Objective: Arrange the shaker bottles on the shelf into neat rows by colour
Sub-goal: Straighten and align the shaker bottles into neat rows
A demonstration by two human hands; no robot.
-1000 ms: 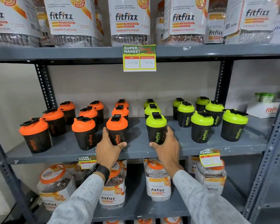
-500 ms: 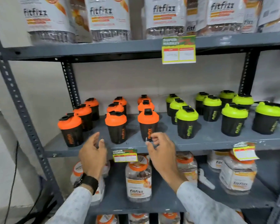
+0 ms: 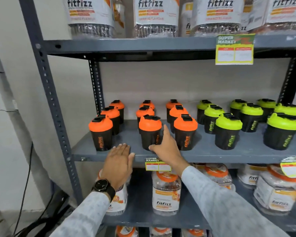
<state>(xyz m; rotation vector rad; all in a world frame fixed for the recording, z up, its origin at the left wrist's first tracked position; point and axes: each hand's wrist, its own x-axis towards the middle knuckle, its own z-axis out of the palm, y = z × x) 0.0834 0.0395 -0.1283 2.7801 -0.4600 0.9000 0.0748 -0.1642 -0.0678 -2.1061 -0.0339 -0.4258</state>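
Observation:
Black shaker bottles stand on the grey middle shelf [image 3: 212, 153]. Orange-lidded ones form three columns on the left, green-lidded ones [image 3: 228, 132] stand in columns on the right. My right hand [image 3: 167, 148] reaches to the front orange shaker of the middle column [image 3: 149, 132]. Its thumb lies against the bottle's base and its index finger runs up the bottle's right side, without closing around it. My left hand [image 3: 118, 161] hovers flat and empty at the shelf's front edge, just right of the front-left orange shaker [image 3: 101, 132].
Large fitfizz jars fill the upper shelf [image 3: 150, 16] and the lower shelf [image 3: 165, 194]. Price tags hang from the shelf edges [image 3: 234, 49] [image 3: 156, 164]. A perforated grey upright [image 3: 50, 100] stands left, with a white wall and cables beyond it.
The view has swung left and closer. My right hand moved forward from the shelf edge to touch the front middle orange shaker. My left hand rose to the shelf's front edge.

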